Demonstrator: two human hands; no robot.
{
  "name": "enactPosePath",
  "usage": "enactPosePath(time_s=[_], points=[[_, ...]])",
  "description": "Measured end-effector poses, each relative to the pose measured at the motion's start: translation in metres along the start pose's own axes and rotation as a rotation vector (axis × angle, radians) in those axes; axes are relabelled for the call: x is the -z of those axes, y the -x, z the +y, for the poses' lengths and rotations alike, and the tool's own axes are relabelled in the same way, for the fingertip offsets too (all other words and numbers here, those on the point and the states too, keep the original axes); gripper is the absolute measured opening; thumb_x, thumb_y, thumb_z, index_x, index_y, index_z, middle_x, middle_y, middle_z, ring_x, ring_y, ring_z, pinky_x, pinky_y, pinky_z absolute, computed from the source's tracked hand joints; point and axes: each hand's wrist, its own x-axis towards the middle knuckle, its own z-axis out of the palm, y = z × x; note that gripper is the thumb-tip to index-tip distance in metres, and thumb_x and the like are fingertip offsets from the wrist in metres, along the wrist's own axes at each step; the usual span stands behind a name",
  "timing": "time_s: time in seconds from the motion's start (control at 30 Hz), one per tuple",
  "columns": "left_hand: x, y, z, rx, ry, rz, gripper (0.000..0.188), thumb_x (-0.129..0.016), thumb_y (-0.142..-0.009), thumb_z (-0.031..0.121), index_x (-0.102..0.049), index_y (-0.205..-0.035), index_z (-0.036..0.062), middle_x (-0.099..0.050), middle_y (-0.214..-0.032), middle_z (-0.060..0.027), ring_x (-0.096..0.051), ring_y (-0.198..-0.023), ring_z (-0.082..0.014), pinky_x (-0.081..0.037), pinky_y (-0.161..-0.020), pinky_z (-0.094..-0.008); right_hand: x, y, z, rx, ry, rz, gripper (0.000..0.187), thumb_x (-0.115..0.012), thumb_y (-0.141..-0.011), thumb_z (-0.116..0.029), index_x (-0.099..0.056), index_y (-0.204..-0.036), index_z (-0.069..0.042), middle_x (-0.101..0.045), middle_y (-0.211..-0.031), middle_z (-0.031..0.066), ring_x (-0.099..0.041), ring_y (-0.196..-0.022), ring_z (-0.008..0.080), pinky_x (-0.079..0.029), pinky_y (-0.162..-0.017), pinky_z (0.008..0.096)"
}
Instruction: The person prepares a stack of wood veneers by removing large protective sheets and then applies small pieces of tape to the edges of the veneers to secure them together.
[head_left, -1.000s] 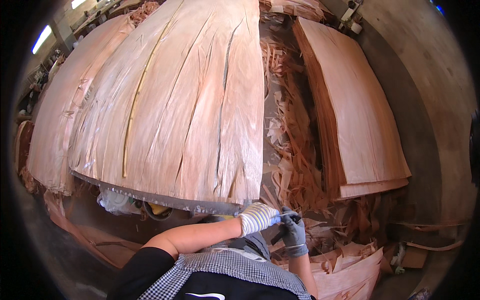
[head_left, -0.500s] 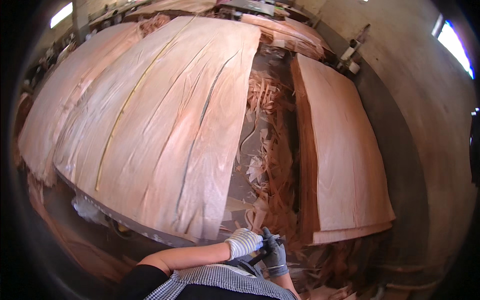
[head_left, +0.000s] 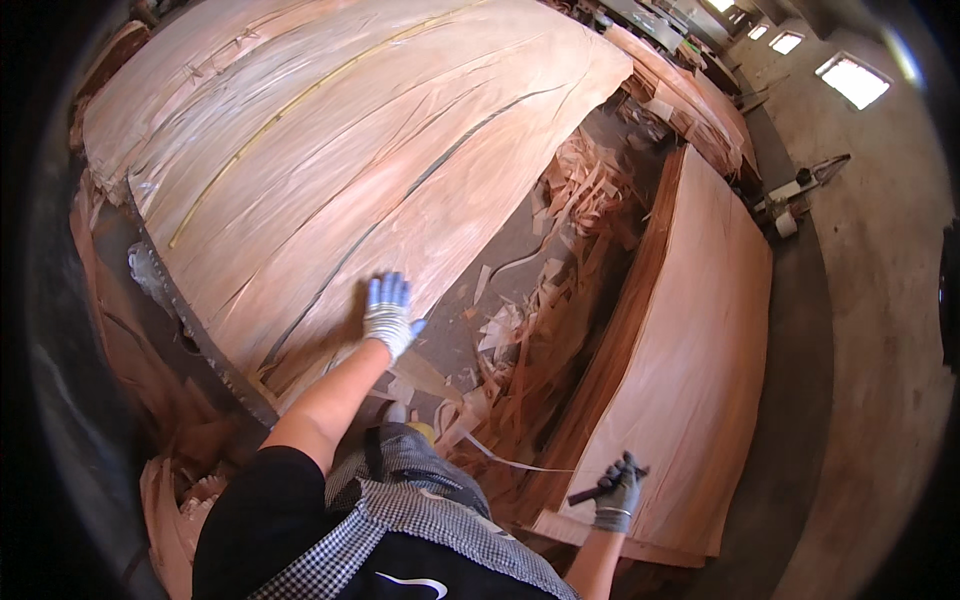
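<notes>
My left hand [head_left: 390, 312], in a striped glove with blue fingers, is stretched out flat at the near right edge of a large wood veneer sheet [head_left: 450, 210]. Its fingers are straight and hold nothing. Over the stack of narrower veneer sheets [head_left: 690, 330] on the right, my right hand [head_left: 618, 495], gloved in grey, is closed around a dark-handled tool [head_left: 584, 495] whose exact kind I cannot make out. A thin pale strip [head_left: 510, 461] runs leftward from near that hand. Two long lines cross the large sheet, one yellow [head_left: 275, 120] and one dark grey [head_left: 405, 195].
Between the two stacks, the floor is littered with veneer scraps [head_left: 590, 190]. More sheets are piled at the far right [head_left: 690, 95]. A wall [head_left: 880, 250] rises beyond the right stack, with a piece of equipment [head_left: 795, 190] beside it.
My hands were together low in the middle; now they are apart. The left has reached forward to the large sheet, and the right has moved right with the tool. The view has shifted.
</notes>
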Motion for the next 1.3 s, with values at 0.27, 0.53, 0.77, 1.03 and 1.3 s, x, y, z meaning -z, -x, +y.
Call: enactPosePath(time_s=[0.27, 0.53, 0.77, 1.03, 1.3], points=[[-0.009, -0.023, -0.007, 0.188, 0.025, 0.144, 0.075, -0.061, -0.082, 0.048, -0.044, -0.139, 0.0027, -0.031, -0.152, -0.0191, -0.021, -0.143, -0.0380, -0.006, -0.117, -0.0569, -0.178, -0.147, -0.002, 0.067, 0.161, -0.271, 0.020, -0.063, -0.093, -0.008, -0.061, -0.113, -0.007, -0.060, -0.078, 0.0036, -0.057, -0.065, 0.0132, -0.049, -0.058, 0.0250], [0.013, -0.200, 0.041, 0.070, 0.112, 0.169, 0.068, -0.059, -0.086, 0.046, -0.044, -0.142, 0.0098, -0.028, -0.154, -0.0199, -0.020, -0.144, -0.0385, -0.008, -0.118, -0.0529, -0.278, -0.242, -0.049, 0.144, 0.502, -0.364, 0.032, -0.064, -0.093, -0.014, -0.055, -0.123, -0.010, -0.067, -0.082, 0.0060, -0.063, -0.063, 0.0126, -0.046, -0.048, 0.0213], [0.022, -0.353, 0.054, 0.105, 0.179, 0.192, 0.064, -0.060, -0.086, 0.043, -0.047, -0.141, 0.0151, -0.023, -0.154, -0.0246, -0.017, -0.143, -0.0441, -0.008, -0.116, -0.0568, -0.293, -0.336, -0.095, 0.035, 0.649, -0.153, 0.028, -0.067, -0.090, -0.013, -0.056, -0.115, -0.006, -0.069, -0.084, 0.0106, -0.063, -0.057, 0.0180, -0.044, -0.040, 0.0247], [0.010, -0.502, 0.049, 0.279, 0.061, 0.158, 0.061, -0.062, -0.085, 0.044, -0.049, -0.140, 0.0227, -0.025, -0.155, -0.0193, -0.016, -0.144, -0.0414, -0.008, -0.115, -0.0587, -0.401, -0.531, -0.170, 0.276, 0.948, -0.309, 0.017, -0.066, -0.092, -0.018, -0.063, -0.101, -0.004, -0.068, -0.077, 0.0087, -0.061, -0.053, 0.0127, -0.043, -0.040, 0.0217], [-0.010, -0.517, 0.040, 0.352, 0.009, 0.237, 0.054, -0.065, -0.080, 0.038, -0.057, -0.132, 0.0222, -0.042, -0.144, -0.0089, -0.030, -0.136, -0.0359, -0.015, -0.113, -0.0607, -0.605, -0.625, -0.106, 0.206, 1.210, -1.040, 0.012, -0.060, -0.093, -0.003, -0.064, -0.103, -0.001, -0.069, -0.081, 0.0046, -0.063, -0.065, 0.0095, -0.051, -0.056, 0.0235]])
